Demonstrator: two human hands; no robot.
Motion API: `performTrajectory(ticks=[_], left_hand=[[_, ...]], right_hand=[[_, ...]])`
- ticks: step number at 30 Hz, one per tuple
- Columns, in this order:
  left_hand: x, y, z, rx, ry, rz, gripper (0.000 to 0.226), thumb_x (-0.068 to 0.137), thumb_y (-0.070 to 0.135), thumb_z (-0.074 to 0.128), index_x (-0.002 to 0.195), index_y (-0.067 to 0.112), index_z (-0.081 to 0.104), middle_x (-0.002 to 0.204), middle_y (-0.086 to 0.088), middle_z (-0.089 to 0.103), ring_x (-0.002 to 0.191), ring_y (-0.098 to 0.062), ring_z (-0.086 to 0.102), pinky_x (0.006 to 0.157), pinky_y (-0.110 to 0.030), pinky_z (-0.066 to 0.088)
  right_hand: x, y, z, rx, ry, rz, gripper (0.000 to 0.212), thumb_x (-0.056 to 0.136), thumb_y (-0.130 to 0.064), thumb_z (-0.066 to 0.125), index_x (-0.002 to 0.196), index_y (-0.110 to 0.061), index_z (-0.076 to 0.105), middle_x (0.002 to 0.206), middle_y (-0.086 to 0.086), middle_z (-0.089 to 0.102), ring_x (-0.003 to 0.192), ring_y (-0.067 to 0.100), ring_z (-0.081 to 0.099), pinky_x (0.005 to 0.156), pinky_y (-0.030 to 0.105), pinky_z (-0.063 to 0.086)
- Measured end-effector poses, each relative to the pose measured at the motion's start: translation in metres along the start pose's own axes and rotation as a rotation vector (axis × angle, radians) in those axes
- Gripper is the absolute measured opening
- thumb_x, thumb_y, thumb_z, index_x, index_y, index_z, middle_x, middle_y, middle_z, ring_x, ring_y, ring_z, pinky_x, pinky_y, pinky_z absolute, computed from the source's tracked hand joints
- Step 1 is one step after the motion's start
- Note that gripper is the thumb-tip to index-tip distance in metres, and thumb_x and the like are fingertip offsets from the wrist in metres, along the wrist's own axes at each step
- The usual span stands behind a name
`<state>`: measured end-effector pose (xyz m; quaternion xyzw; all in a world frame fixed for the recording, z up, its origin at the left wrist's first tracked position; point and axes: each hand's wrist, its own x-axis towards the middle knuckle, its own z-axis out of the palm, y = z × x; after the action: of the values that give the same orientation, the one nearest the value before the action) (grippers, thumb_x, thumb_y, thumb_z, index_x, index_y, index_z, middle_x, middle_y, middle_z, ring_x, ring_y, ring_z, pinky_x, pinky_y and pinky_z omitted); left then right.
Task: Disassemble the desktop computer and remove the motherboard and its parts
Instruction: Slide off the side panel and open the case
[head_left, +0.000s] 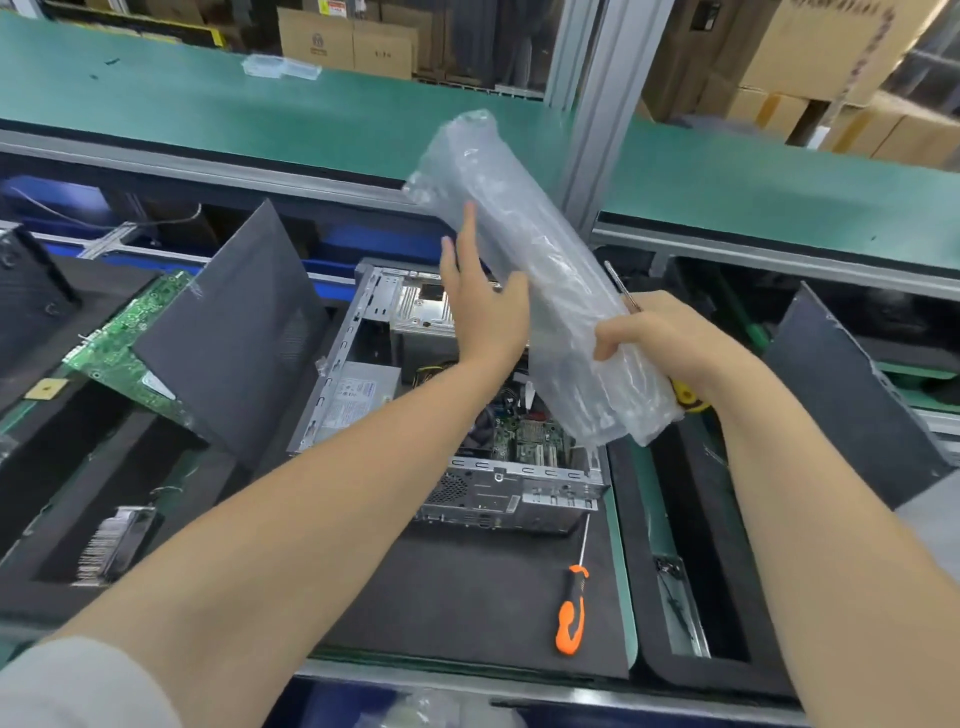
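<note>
Gripped clear crumpled plastic air-cushion bag (540, 280), plus yellow-handled screwdriver (687, 399), in curled right hand (660, 332); steadied with flat, open left hand (478, 306). Hovered over open grey metal computer case (498, 478) on desk (623, 597), green motherboard (530, 434) inside. Needed setting well aside first.

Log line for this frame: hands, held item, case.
left hand: open, against air-cushion wrap | right hand: grips wrap plus yellow-handled screwdriver | computer case: open, motherboard inside | orange screwdriver: on mat

The dark padded surface (457, 587) is carrying the open computer case (519, 488), an orange screwdriver (571, 613) lying near right.
</note>
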<state>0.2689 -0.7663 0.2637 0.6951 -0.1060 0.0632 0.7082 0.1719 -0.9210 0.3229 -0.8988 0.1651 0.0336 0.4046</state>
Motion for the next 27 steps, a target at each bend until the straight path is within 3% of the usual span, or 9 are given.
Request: performTrajectory(ticks=[2,4,7,9,11,14,17,20,27], left_hand=[[-0.007,0.008,0.018,-0.03,-0.133,-0.023,0.062,0.1,0.019,0.054,0.157,0.037,0.038,0.153,-0.002,0.044,0.136,-0.015,0.05,0.108,-0.037,0.049],[-0.023,0.014,0.037,-0.1,-0.285,-0.082,0.057,0.103,0.032,0.054,0.156,0.04,0.039,0.134,0.005,0.061,0.122,-0.016,0.061,0.104,-0.049,0.052],[-0.05,0.014,0.063,-0.183,-0.475,-0.127,0.066,0.101,0.034,0.063,0.155,0.054,0.03,0.126,0.005,0.066,0.116,-0.02,0.066,0.095,-0.053,0.058],[-0.068,0.015,0.081,-0.207,-0.578,-0.132,0.07,0.099,0.035,0.065,0.152,0.061,0.026,0.13,0.006,0.066,0.119,-0.018,0.066,0.095,-0.054,0.058],[-0.083,0.02,0.103,-0.232,-0.631,-0.144,0.07,0.101,0.036,0.063,0.152,0.063,0.023,0.136,0.004,0.065,0.123,-0.018,0.064,0.099,-0.054,0.056],[-0.101,0.034,0.142,-0.313,-0.612,-0.209,0.063,0.102,0.03,0.06,0.152,0.051,0.028,0.14,-0.003,0.061,0.123,-0.023,0.064,0.101,-0.054,0.055],[-0.116,0.05,0.177,-0.372,-0.541,-0.347,0.046,0.097,0.025,0.056,0.138,0.034,0.038,0.13,-0.002,0.064,0.115,-0.023,0.067,0.099,-0.055,0.056],[-0.136,0.062,0.21,-0.38,-0.537,-0.364,0.034,0.099,0.028,0.05,0.132,0.034,0.045,0.124,0.001,0.065,0.111,-0.023,0.068,0.096,-0.053,0.058],[-0.182,0.034,0.253,-0.203,-0.421,-0.51,0.026,0.091,0.031,0.053,0.116,0.036,0.051,0.116,0.0,0.066,0.112,-0.029,0.066,0.1,-0.058,0.053]], right_hand=[[-0.009,0.011,-0.003,0.053,0.073,0.031,0.03,0.05,-0.035,0.072,0.066,-0.019,0.052,0.078,-0.002,0.058,0.073,0.023,0.053,0.07,0.042,0.04],[-0.021,0.024,-0.009,0.083,0.129,0.061,0.033,0.051,-0.035,0.072,0.069,-0.014,0.055,0.079,-0.001,0.059,0.073,0.023,0.054,0.069,0.041,0.041],[-0.04,0.05,-0.025,0.075,0.238,0.041,0.039,0.055,-0.035,0.072,0.086,-0.013,0.066,0.078,-0.01,0.068,0.077,0.019,0.064,0.07,0.037,0.049],[-0.053,0.064,-0.038,0.095,0.319,-0.002,0.043,0.058,-0.033,0.073,0.1,-0.033,0.068,0.088,-0.016,0.074,0.08,0.006,0.07,0.069,0.032,0.053],[-0.064,0.075,-0.05,0.079,0.391,-0.05,0.062,0.062,-0.031,0.074,0.119,-0.048,0.056,0.092,-0.018,0.073,0.079,-0.006,0.067,0.065,0.026,0.05],[-0.076,0.092,-0.068,0.074,0.494,-0.095,0.07,0.072,-0.044,0.076,0.134,-0.053,0.045,0.102,-0.02,0.07,0.081,-0.009,0.066,0.066,0.026,0.051],[-0.086,0.107,-0.088,0.055,0.578,-0.12,0.056,0.076,-0.057,0.072,0.128,-0.051,0.051,0.097,-0.019,0.07,0.08,-0.006,0.066,0.063,0.024,0.051],[-0.096,0.126,-0.113,0.022,0.616,-0.114,0.048,0.076,-0.064,0.069,0.12,-0.051,0.057,0.087,-0.016,0.07,0.076,-0.008,0.064,0.059,0.021,0.047],[-0.093,0.194,-0.134,-0.14,0.466,-0.006,0.044,0.067,-0.058,0.068,0.1,-0.031,0.057,0.089,-0.011,0.064,0.075,0.008,0.061,0.054,0.03,0.043]])
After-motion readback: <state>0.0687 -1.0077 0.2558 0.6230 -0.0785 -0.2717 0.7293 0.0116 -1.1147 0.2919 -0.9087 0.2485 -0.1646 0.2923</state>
